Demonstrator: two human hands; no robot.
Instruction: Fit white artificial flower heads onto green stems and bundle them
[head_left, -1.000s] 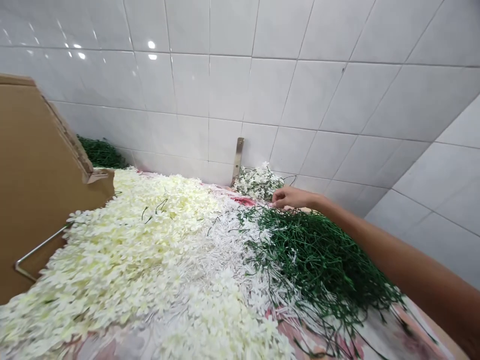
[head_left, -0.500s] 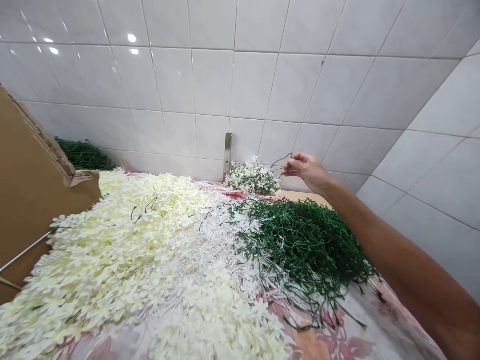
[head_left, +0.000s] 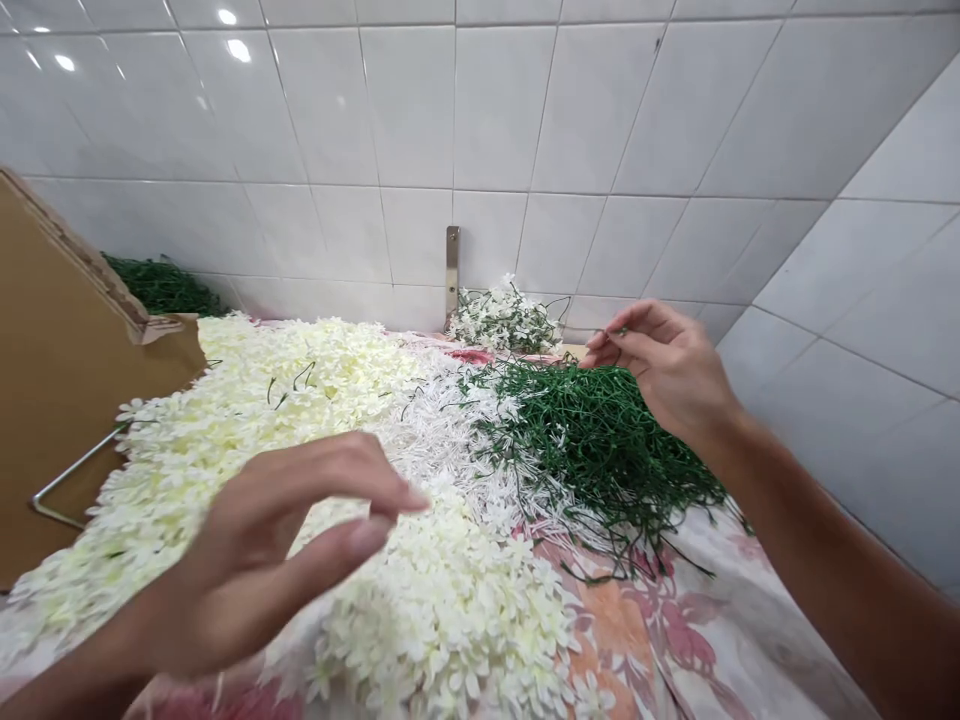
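My right hand (head_left: 667,365) hovers over the back of a heap of dark green artificial stems (head_left: 607,440). Its fingertips pinch a thin green stem (head_left: 581,329) that points left toward the wall. Lower left, my left hand (head_left: 277,540) is above the loose white flower heads (head_left: 450,600); thumb and forefinger are apart with nothing between them. A wide spread of cream-white blossoms (head_left: 300,370) covers the left side. White thin stalks (head_left: 442,420) lie between the blossoms and the green heap. By the wall sits a bunch of finished white flowers on green stems (head_left: 506,318).
A cardboard box flap (head_left: 60,300) rises at the left, with a bent metal wire (head_left: 75,470) beside it. More green stems (head_left: 161,288) lie behind the cardboard. A metal bracket (head_left: 452,270) stands against the tiled wall (head_left: 495,110). Flower-patterned cloth (head_left: 690,620) covers the work surface.
My left hand has come into view at lower left. My right hand has drawn slightly right from the finished bunch, still pinching the stem. The view has tilted down.
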